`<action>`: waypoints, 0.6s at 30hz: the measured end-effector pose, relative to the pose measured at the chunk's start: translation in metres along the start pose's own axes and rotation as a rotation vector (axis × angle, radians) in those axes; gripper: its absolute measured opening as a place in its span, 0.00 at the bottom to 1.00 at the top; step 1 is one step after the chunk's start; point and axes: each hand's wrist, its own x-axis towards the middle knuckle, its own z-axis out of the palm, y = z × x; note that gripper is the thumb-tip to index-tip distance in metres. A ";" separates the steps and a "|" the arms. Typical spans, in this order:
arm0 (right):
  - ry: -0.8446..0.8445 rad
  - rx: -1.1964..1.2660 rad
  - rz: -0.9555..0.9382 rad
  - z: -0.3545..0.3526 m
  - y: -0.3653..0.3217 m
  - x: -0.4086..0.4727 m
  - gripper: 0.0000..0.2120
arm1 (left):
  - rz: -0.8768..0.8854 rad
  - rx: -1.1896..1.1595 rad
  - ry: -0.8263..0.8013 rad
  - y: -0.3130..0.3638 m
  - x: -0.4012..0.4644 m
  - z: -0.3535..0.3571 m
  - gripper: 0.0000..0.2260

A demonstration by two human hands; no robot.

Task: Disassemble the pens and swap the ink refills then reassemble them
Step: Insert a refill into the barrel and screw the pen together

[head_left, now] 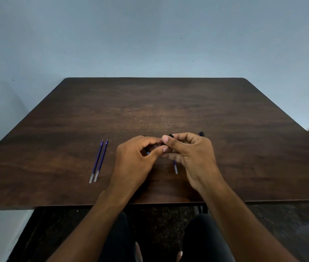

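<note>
**A:** What have you got hold of right now?

**B:** Your left hand point(134, 159) and right hand point(185, 154) meet over the near middle of the wooden table point(168, 103), fingers curled in from both sides onto a black pen part point(170, 136). Your right thumb and forefinger pinch its dark end; your left fingertips close on it from the other side. Your hands hide most of it, so you can't tell whether it is the barrel, the cap or both.

**A:** And the refills?

**B:** Two purple ink refills point(99, 161) lie side by side, touching or nearly so, to the left of your left hand, tips pointing away from you. A third refill point(175, 168) pokes out beneath your right hand, only its pale end showing. Something dark and blue point(201, 133) peeks out just beyond your right hand, probably another pen piece.

**A:** How will they handle?

**B:** Judging by their look, light and thin. The refills should flex if you push them off-axis, so pinch them near the middle and feed them in straight. The black plastic is likely smooth; grip it close to the joint when you twist or pull.

**A:** Any brand or lettering?

**B:** None you can read from here.
</note>
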 end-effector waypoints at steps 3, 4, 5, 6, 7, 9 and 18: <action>-0.014 -0.042 0.008 -0.003 -0.001 0.002 0.13 | 0.029 0.058 -0.002 -0.003 0.002 0.000 0.08; -0.009 -0.074 -0.001 -0.004 -0.003 0.003 0.13 | 0.034 0.080 0.003 -0.004 0.003 0.000 0.07; 0.011 -0.128 -0.019 -0.006 -0.005 0.004 0.13 | 0.039 0.102 0.011 -0.006 0.004 -0.001 0.07; 0.047 -0.206 -0.047 -0.008 -0.008 0.005 0.13 | 0.043 0.126 0.016 -0.008 0.005 -0.001 0.07; 0.088 -0.313 -0.081 -0.010 -0.012 0.007 0.12 | 0.048 0.150 0.017 -0.009 0.006 -0.001 0.07; 0.135 -0.616 -0.129 -0.014 -0.017 0.012 0.08 | 0.054 0.184 0.016 -0.013 0.006 -0.001 0.07; 0.025 -1.418 0.188 0.007 -0.010 0.041 0.18 | 0.084 0.229 0.078 -0.023 0.006 -0.001 0.10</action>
